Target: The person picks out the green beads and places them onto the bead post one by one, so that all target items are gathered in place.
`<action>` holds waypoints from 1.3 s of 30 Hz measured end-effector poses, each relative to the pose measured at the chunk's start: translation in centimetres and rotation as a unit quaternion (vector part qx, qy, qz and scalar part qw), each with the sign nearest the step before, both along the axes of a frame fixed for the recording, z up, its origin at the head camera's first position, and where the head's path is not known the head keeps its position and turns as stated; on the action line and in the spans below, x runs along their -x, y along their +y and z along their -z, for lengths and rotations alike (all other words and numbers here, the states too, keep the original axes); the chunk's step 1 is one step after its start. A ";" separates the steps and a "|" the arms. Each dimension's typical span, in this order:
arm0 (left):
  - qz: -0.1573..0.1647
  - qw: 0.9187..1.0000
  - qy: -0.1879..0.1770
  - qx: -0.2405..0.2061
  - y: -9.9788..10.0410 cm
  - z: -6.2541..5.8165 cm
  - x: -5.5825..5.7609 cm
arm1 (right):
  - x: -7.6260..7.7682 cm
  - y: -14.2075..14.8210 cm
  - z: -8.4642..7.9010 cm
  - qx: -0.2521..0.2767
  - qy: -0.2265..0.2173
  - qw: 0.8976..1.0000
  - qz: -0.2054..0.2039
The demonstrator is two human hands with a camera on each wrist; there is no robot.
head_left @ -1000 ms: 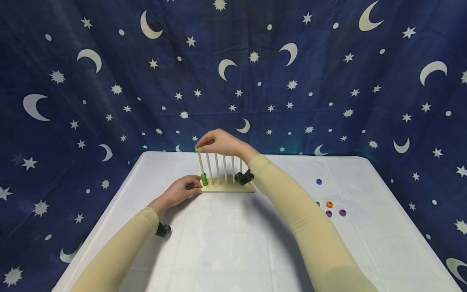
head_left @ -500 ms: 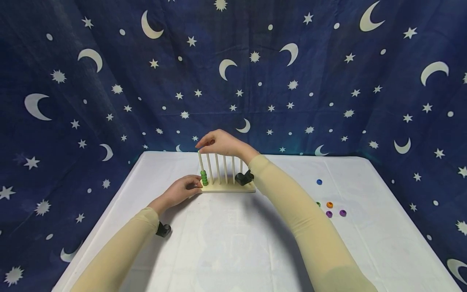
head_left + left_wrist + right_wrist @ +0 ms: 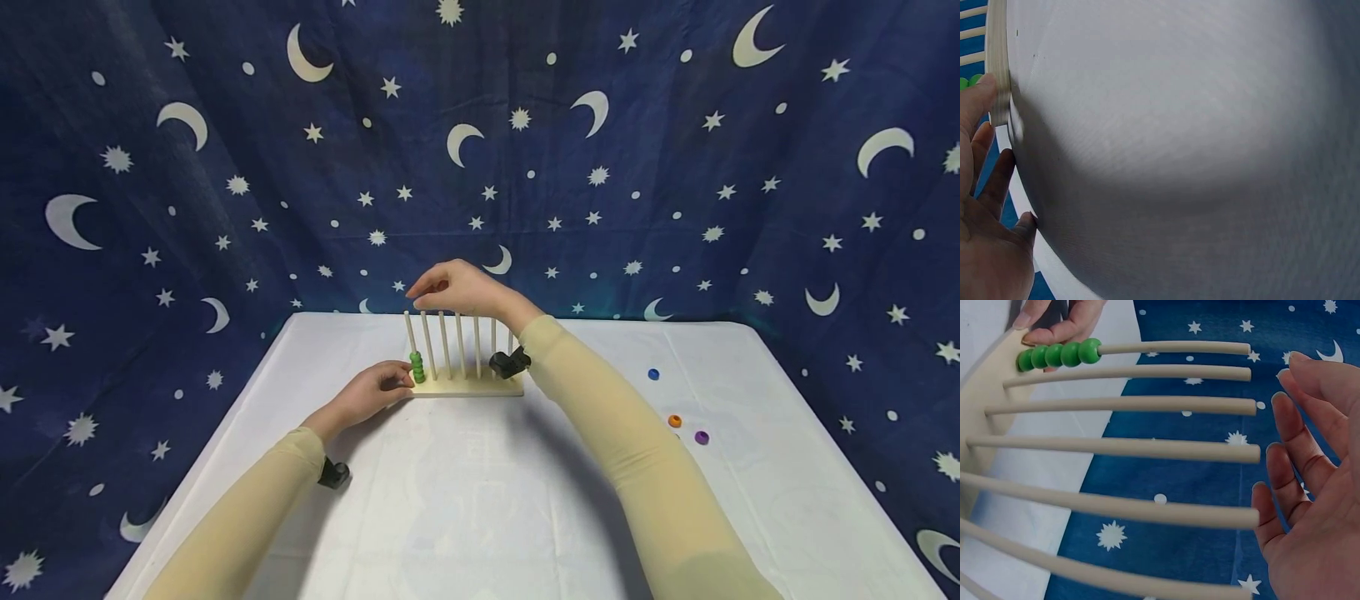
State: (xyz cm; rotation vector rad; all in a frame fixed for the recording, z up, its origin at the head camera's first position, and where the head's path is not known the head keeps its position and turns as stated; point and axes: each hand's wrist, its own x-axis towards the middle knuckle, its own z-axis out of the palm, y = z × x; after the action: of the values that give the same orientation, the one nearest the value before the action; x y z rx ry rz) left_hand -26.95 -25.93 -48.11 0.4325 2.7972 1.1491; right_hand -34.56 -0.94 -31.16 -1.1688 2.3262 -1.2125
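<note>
A pale wooden abacus stand [image 3: 468, 388] with several upright pegs sits toward the back of the white table. Green beads [image 3: 1054, 355] are stacked at the bottom of its leftmost peg, the rest of that peg bare. My left hand [image 3: 367, 396] holds the left end of the base, thumb at the front edge; the left wrist view shows the thumb [image 3: 982, 100] against the wood. Above the peg tops hovers my right hand [image 3: 468, 287], fingers loosely bent and holding nothing. In the right wrist view its fingertips [image 3: 1282, 406] are just off the peg ends.
Loose beads lie on the table [image 3: 480, 517] at the right: blue [image 3: 654, 375], orange [image 3: 675, 422] and purple [image 3: 702, 437]. The right sleeve [image 3: 637, 467] covers part of that area. A dark blue curtain [image 3: 420, 150] with moons and stars hangs behind.
A green bead at the top of the leftmost peg has dropped onto the stack, released by my right hand. That hand has since risen slightly and shifted right. My left hand stays put.
</note>
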 end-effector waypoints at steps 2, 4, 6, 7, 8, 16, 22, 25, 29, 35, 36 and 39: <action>-0.003 1.000 -0.004 0.001 0.0 0.0 0.0 | -0.1 0.3 -0.2 0.001 0.007 1.000 0.003; -0.004 1.000 -0.006 0.001 0.0 0.0 0.0 | -0.2 0.7 -0.5 0.001 0.012 1.000 0.007; -0.005 1.000 -0.007 0.000 0.0 0.0 0.0 | -0.3 1.1 -0.7 0.000 0.017 1.000 0.009; -0.005 1.000 -0.007 0.000 0.0 0.0 0.0 | -0.4 1.2 -0.7 -0.002 0.018 1.000 0.010; -0.005 1.000 -0.006 0.000 0.0 0.0 0.0 | -0.4 1.4 -0.8 -0.003 0.019 1.000 0.011; -0.008 1.000 -0.005 0.000 0.0 0.1 -0.1 | -0.7 2.9 -1.3 -0.011 0.028 0.999 0.026; -0.008 1.000 0.000 0.002 0.0 0.2 0.0 | -0.7 4.4 -1.4 -0.012 0.045 0.998 0.031; -0.004 1.000 0.006 0.001 0.0 0.3 0.0 | -0.9 5.2 -1.5 -0.018 0.054 0.997 0.043; -0.001 1.000 0.007 0.002 -0.1 0.4 0.1 | -1.1 6.3 -1.5 -0.019 0.061 0.996 0.055; -0.001 1.000 0.007 0.004 -0.1 0.4 0.1 | -1.1 7.9 -1.3 -0.015 0.068 0.996 0.063; -0.001 1.000 0.007 0.003 -0.1 0.4 0.1 | -1.1 8.2 -1.3 -0.016 0.069 0.995 0.065; 0.000 1.000 0.008 0.003 -0.1 0.4 0.1 | -1.2 9.2 -1.3 -0.019 0.069 0.995 0.071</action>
State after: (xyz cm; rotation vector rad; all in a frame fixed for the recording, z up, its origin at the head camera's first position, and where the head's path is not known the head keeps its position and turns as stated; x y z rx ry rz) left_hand -27.05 -26.05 -48.49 0.4430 2.8136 1.1435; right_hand -33.31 8.23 -29.85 -1.1248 2.5611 -1.1614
